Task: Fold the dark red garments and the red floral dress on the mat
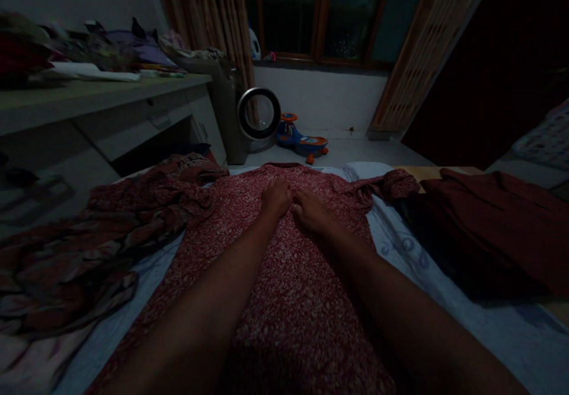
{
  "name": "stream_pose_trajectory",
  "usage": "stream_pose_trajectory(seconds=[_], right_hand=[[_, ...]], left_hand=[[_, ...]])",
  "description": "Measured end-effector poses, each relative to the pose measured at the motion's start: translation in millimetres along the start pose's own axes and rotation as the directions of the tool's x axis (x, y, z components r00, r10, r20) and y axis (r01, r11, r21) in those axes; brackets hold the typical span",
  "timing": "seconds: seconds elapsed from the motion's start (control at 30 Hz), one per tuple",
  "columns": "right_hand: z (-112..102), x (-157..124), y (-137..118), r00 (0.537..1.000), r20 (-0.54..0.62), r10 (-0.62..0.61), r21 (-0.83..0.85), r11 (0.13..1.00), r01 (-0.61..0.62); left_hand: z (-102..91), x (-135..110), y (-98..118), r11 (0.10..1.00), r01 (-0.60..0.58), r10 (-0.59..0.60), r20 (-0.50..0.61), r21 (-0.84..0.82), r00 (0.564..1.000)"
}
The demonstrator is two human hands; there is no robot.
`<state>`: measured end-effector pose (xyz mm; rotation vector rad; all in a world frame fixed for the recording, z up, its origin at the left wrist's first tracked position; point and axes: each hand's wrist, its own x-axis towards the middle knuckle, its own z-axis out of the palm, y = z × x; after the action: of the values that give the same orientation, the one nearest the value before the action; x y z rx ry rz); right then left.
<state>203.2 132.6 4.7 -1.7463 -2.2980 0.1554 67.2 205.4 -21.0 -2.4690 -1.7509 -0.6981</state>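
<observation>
A red garment with a fine white print point(284, 288) lies spread flat on the pale bed sheet point(400, 247), its neck end pointing away from me. Both my arms reach along it. My left hand point(276, 197) and my right hand point(310, 211) rest side by side near the garment's upper middle, fingers curled and pinching the cloth, knuckles almost touching. One sleeve point(391, 184) lies bunched at the upper right.
A crumpled patterned red cloth point(89, 247) lies left of the garment. A dark maroon garment point(493, 235) lies on the right. A cluttered desk point(102, 95) stands at the left; a round fan point(258, 114) and a toy ride-on car point(302, 140) sit on the floor beyond.
</observation>
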Motion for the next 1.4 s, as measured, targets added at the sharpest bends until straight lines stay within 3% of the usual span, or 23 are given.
stream_pose_trajectory(seconds=[0.1, 0.23, 0.33, 0.47, 0.57, 0.63, 0.73, 0.83, 0.93, 1.03, 1.13, 1.3, 1.4], right_hand=[[14.5, -4.1, 2.8, 0.999, 0.028, 0.034, -0.012, 0.999, -0.034], [15.9, -18.6, 24.8, 0.955, -0.015, 0.296, -0.101, 0.950, -0.296], [13.3, -21.3, 33.3, 0.922, -0.035, 0.386, -0.128, 0.913, -0.388], [13.7, -19.9, 31.0, 0.919, -0.043, 0.392, -0.139, 0.908, -0.394], [13.8, -21.0, 27.7, 0.921, -0.061, 0.384, -0.135, 0.911, -0.389], [13.5, -21.8, 26.8, 0.921, -0.068, 0.384, -0.134, 0.911, -0.389], [13.7, -21.7, 27.2, 0.919, -0.064, 0.390, -0.134, 0.909, -0.395], [14.7, -20.7, 28.4, 0.917, -0.053, 0.396, -0.131, 0.907, -0.400], [15.4, -20.5, 29.0, 0.916, -0.058, 0.396, -0.126, 0.908, -0.401], [15.7, -21.0, 28.6, 0.915, -0.072, 0.397, -0.116, 0.908, -0.403], [15.7, -21.1, 28.3, 0.915, -0.075, 0.397, -0.108, 0.909, -0.403], [15.2, -20.9, 28.5, 0.916, -0.068, 0.396, -0.106, 0.910, -0.402], [15.2, -21.5, 28.5, 0.917, -0.070, 0.393, -0.099, 0.912, -0.398]], left_hand=[[1.9, 0.8, -0.2, 1.000, -0.015, 0.014, 0.058, 0.022, 0.998], [2.8, 0.3, 2.7, 0.999, 0.007, -0.011, 0.088, 0.049, 0.996], [3.0, 0.6, 4.5, 0.998, 0.016, -0.023, 0.125, 0.054, 0.992], [1.7, 8.4, 1.3, 0.998, 0.019, -0.032, 0.247, 0.056, 0.969], [-1.8, 21.4, -6.9, 0.997, -0.041, 0.021, 0.315, 0.058, 0.949], [-4.2, 31.3, -13.8, 0.996, -0.076, 0.055, 0.325, 0.053, 0.944], [-7.1, 43.1, -19.9, 0.997, -0.032, 0.005, 0.349, 0.074, 0.937], [-9.4, 45.9, -11.9, 0.993, 0.002, -0.033, 0.256, 0.121, 0.966], [-8.9, 40.5, 9.5, 0.986, -0.133, 0.122, 0.109, 0.104, 0.987], [-1.7, 35.6, 30.5, 0.946, -0.323, 0.314, 0.225, 0.006, 0.922], [9.6, 40.0, 39.5, 0.922, -0.381, 0.381, 0.316, -0.064, 0.869], [20.6, 58.4, 39.5, 0.958, -0.287, 0.274, 0.316, -0.007, 0.908], [22.1, 59.4, 44.1, 0.964, -0.262, 0.251, 0.187, 0.038, 0.950]])
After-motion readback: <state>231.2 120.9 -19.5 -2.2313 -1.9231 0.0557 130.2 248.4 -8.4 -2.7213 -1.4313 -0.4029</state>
